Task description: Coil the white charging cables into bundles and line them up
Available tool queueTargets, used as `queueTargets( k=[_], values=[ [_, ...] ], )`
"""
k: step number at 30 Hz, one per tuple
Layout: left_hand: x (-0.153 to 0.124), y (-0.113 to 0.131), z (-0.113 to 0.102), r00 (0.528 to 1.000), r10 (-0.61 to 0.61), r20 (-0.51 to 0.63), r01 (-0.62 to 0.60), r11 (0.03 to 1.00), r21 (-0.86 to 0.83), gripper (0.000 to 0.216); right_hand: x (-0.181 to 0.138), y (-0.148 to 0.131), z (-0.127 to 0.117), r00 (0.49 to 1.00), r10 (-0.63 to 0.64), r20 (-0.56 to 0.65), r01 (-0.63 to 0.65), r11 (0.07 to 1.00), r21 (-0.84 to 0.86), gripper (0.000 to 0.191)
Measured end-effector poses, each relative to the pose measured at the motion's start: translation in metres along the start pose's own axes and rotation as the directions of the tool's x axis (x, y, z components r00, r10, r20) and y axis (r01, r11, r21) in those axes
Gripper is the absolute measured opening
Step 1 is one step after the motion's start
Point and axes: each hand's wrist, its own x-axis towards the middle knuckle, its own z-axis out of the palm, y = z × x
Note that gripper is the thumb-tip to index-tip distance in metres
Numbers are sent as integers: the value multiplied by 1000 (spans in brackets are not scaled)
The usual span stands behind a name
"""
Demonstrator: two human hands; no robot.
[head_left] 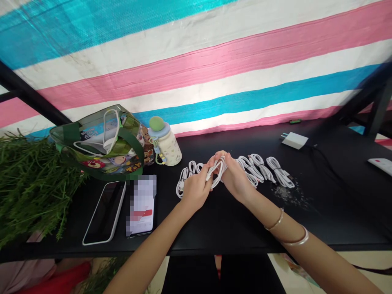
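A looped white cable (218, 173) is held between my two hands above the middle of the black table. My left hand (196, 188) is closed around the cable's left side. At the other side, the fingers of my right hand (234, 175) grip its upper loops. Several bundled white cables lie in a row behind and beside my hands. Some bundles (183, 179) are left of my left hand, partly covered by it. Others (257, 167) lie to the right, and the rightmost bundle (280, 172) has a dark tie round its middle.
On the left are a clear green bag (101, 163), a cream bottle (170, 149), a white-edged phone (105, 212), a lit phone (142, 206) and a leafy plant (33, 188). A white charger (294, 140) with a black cord and a white remote-like object (381, 165) are at right.
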Motion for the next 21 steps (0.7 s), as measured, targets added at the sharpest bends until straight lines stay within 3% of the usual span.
queueTargets(
  k=[6,15,21],
  values=[
    [-1,1,0,1000,1,16,-1,999,46,33,-1,5,1,994,-72,-81,57,984,-170,43],
    [-2,0,0,999,40,-29,-39,999,30,40,0,7,-1,976,-204,-77,180,953,-242,37],
    [-3,-1,-1,991,82,-105,-76,995,62,46,-3,9,-2,956,-282,-85,229,892,-389,39]
  ],
)
